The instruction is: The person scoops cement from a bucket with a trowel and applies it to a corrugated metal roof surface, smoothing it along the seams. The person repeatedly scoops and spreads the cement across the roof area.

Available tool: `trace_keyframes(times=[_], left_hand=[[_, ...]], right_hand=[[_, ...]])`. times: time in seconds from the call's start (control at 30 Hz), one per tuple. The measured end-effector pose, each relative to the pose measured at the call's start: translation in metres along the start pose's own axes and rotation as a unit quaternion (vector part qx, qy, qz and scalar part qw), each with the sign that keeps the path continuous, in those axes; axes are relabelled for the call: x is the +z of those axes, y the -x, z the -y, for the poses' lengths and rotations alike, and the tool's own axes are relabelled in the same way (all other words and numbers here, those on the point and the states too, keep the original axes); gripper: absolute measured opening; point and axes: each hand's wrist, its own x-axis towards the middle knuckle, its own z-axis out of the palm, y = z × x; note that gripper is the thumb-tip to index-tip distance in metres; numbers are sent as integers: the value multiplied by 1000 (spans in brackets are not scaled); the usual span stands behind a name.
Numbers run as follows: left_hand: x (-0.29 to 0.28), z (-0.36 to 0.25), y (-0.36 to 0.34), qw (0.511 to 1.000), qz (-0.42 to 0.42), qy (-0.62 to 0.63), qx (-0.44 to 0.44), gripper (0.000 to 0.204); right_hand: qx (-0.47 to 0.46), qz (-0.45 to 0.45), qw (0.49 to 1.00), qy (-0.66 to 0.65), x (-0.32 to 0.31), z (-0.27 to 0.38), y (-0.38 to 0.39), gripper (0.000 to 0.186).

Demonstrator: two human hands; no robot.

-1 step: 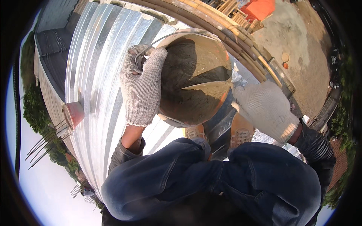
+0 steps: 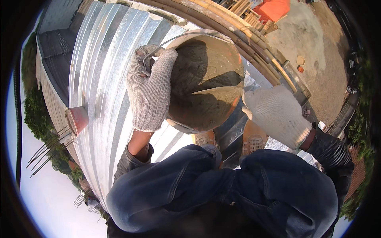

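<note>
A bucket (image 2: pixel 234 51) of wet grey mortar (image 2: pixel 190 59) stands in front of my feet, tilted a little toward me. My left hand (image 2: pixel 151 89), in a knitted pale glove, is closed on the bucket's wire handle (image 2: pixel 174 39) at the left rim. In my right hand (image 2: pixel 278 115), also gloved, is a trowel (image 2: pixel 218 92). Its pointed blade lies over the mortar with the tip toward the left and casts a dark shadow. The glove hides the trowel's grip.
Corrugated metal sheeting (image 2: pixel 103 79) slopes away on the left. Bamboo poles (image 2: pixel 254 47) run along the far edge, with the ground (image 2: pixel 317 51) well below. A red-faced block (image 2: pixel 77 120) and bare rebar (image 2: pixel 47 152) stick out at the left. My shoes (image 2: pixel 254 141) are close behind the bucket.
</note>
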Motion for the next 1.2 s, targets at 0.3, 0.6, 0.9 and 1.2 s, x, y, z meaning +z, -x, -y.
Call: trace_keyframes(times=[0.3, 0.6, 0.9, 1.2], left_hand=[[3, 2, -5, 999, -8, -33, 27, 31], [-47, 56, -41, 996, -4, 61, -58, 25], [-121, 175, -67, 990, -53, 42, -121, 26], [-121, 169, -63, 989, -82, -11, -121, 31]], right_hand=[[8, 71, 984, -163, 12, 8, -8, 45], [114, 118, 901, -401, -33, -14, 20, 39], [292, 5, 903, -316, -2, -59, 10, 41], [214, -74, 973, 42, 114, -21, -53, 30]])
